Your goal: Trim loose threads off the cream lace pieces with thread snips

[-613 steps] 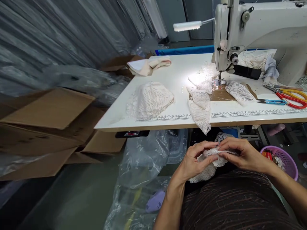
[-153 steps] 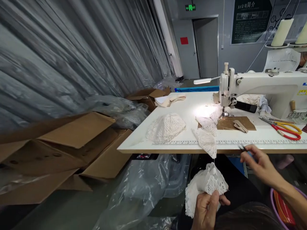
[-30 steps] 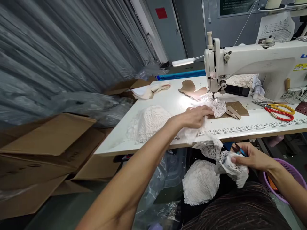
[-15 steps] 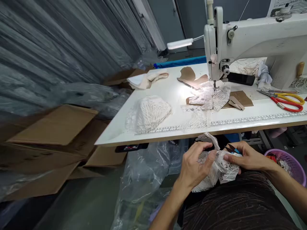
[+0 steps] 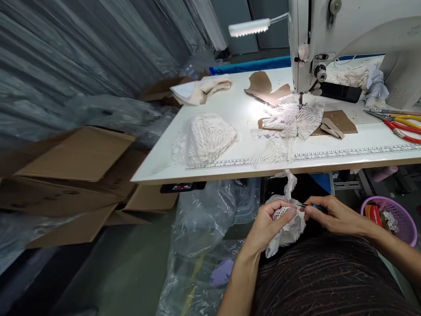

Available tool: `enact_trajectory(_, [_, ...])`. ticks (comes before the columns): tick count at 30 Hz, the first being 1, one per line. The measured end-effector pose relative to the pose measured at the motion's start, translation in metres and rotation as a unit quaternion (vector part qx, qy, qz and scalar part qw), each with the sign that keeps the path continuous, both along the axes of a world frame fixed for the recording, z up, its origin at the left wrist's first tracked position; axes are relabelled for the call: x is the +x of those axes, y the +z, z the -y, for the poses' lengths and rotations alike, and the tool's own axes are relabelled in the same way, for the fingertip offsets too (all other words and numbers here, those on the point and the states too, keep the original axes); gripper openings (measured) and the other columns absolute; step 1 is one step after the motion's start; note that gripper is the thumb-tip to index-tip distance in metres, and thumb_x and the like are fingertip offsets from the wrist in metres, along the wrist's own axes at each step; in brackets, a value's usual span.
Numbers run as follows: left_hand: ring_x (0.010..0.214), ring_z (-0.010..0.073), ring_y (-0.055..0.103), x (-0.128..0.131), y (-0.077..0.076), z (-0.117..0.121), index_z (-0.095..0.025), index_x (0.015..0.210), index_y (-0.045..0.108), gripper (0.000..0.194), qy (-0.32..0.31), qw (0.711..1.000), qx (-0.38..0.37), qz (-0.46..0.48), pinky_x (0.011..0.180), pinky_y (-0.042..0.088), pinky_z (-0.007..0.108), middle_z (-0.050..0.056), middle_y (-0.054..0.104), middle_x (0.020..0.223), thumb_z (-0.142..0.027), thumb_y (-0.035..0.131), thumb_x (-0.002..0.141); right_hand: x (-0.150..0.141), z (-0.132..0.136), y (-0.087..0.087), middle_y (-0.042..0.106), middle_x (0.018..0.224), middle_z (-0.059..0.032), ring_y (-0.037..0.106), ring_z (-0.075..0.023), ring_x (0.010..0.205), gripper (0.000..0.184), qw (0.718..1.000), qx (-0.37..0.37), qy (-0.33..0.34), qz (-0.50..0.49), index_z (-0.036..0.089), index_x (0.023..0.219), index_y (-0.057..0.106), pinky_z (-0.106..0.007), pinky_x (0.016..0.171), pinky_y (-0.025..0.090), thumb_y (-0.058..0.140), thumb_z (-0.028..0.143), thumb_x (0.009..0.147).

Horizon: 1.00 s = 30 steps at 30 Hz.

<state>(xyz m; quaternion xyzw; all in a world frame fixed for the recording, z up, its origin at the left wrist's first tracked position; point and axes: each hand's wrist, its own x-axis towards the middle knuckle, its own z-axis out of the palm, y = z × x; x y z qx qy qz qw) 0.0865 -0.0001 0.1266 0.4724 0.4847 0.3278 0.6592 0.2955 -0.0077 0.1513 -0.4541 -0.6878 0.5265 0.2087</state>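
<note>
White lace fabric (image 5: 289,228) hangs over my lap, just in front of the table edge. My left hand (image 5: 268,226) pinches it between thumb and fingers, and a narrow lace strip (image 5: 290,184) sticks up above the grip. In my right hand (image 5: 329,215) is a pair of small thread snips (image 5: 317,207) with blue on the handle. Their dark blades point left, close to the lace beside my left fingertips; whether they touch it I cannot tell. My right fingers also meet the lace's edge.
Above stands a white sewing machine (image 5: 304,48), with lace pieces (image 5: 302,120) under its needle. A lace stack (image 5: 210,140), brown pattern pieces (image 5: 259,83), a phone (image 5: 342,92) and scissors (image 5: 401,127) lie on the table (image 5: 158,169). A purple basket (image 5: 406,219) stands right, cardboard boxes (image 5: 75,153) left.
My right hand has turned the snips leftward, bringing the blades to the lace near my left fingers. My left hand has gathered the lace closer. The view has tilted down.
</note>
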Motion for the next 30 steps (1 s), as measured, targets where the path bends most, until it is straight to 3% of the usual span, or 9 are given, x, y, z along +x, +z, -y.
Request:
enact_trajectory(3, [0.075, 0.0188, 0.066, -0.006, 0.003, -0.001, -0.014, 0.079, 0.076, 0.042, 0.017, 1.0, 0.005, -0.004, 0.072, 0.051, 0.028, 0.008, 0.076, 0.082, -0.053, 0.084, 0.065, -0.012, -0.008, -0.004, 0.047, 0.059, 0.0014, 0.04, -0.0116, 0.054, 0.066, 0.999, 0.034, -0.02, 0.01, 0.017, 0.072, 0.058, -0.025, 0.054, 0.031, 0.02, 0.063, 0.1])
enact_trajectory(8, [0.084, 0.0204, 0.067, -0.009, 0.003, 0.0, -0.015, 0.083, 0.078, 0.04, 0.033, 0.997, 0.063, -0.018, 0.08, 0.051, 0.029, 0.009, 0.077, 0.088, -0.053, 0.079, 0.072, -0.027, -0.017, -0.014, 0.035, 0.056, 0.004, 0.027, -0.0101, 0.051, 0.054, 0.995, 0.091, -0.002, 0.049, 0.021, 0.061, 0.035, -0.026, 0.052, 0.022, 0.021, 0.055, 0.101])
enact_trajectory(14, [0.088, 0.0232, 0.07, -0.012, 0.003, 0.004, -0.015, 0.089, 0.079, 0.039, 0.024, 0.995, 0.076, -0.057, 0.081, 0.052, 0.031, 0.011, 0.079, 0.095, -0.052, 0.074, 0.078, -0.034, -0.022, -0.016, 0.038, 0.058, 0.0042, 0.03, -0.0101, 0.053, 0.042, 0.992, 0.111, -0.004, 0.062, 0.02, 0.065, 0.042, -0.025, 0.055, 0.024, 0.032, 0.038, 0.101])
enact_trajectory(19, [0.089, 0.0241, 0.071, -0.013, 0.01, 0.006, -0.016, 0.091, 0.079, 0.035, 0.025, 0.994, 0.081, -0.067, 0.08, 0.053, 0.031, 0.011, 0.079, 0.095, -0.049, 0.072, 0.08, -0.033, -0.02, -0.014, 0.043, 0.06, 0.0026, 0.035, -0.0112, 0.054, 0.044, 0.992, 0.111, -0.002, 0.066, 0.019, 0.068, 0.049, -0.025, 0.056, 0.026, 0.031, 0.041, 0.102])
enact_trajectory(25, [0.076, 0.0195, 0.067, -0.014, 0.01, 0.007, -0.015, 0.087, 0.079, 0.034, 0.032, 0.994, 0.075, -0.077, 0.071, 0.051, 0.027, 0.007, 0.077, 0.084, -0.047, 0.072, 0.079, -0.038, -0.02, -0.015, 0.046, 0.06, 0.0023, 0.037, -0.0113, 0.054, 0.041, 0.991, 0.11, 0.006, 0.08, 0.018, 0.071, 0.055, -0.024, 0.055, 0.026, 0.035, 0.038, 0.101])
enact_trajectory(30, [0.07, 0.0176, 0.062, -0.013, 0.013, 0.006, -0.014, 0.083, 0.078, 0.033, 0.028, 0.994, 0.07, -0.079, 0.066, 0.048, 0.026, 0.006, 0.075, 0.078, -0.047, 0.071, 0.079, -0.04, -0.018, -0.02, 0.045, 0.057, 0.0034, 0.036, -0.011, 0.052, 0.039, 0.988, 0.121, -0.039, 0.083, 0.018, 0.073, 0.058, -0.024, 0.054, 0.026, 0.038, 0.037, 0.101])
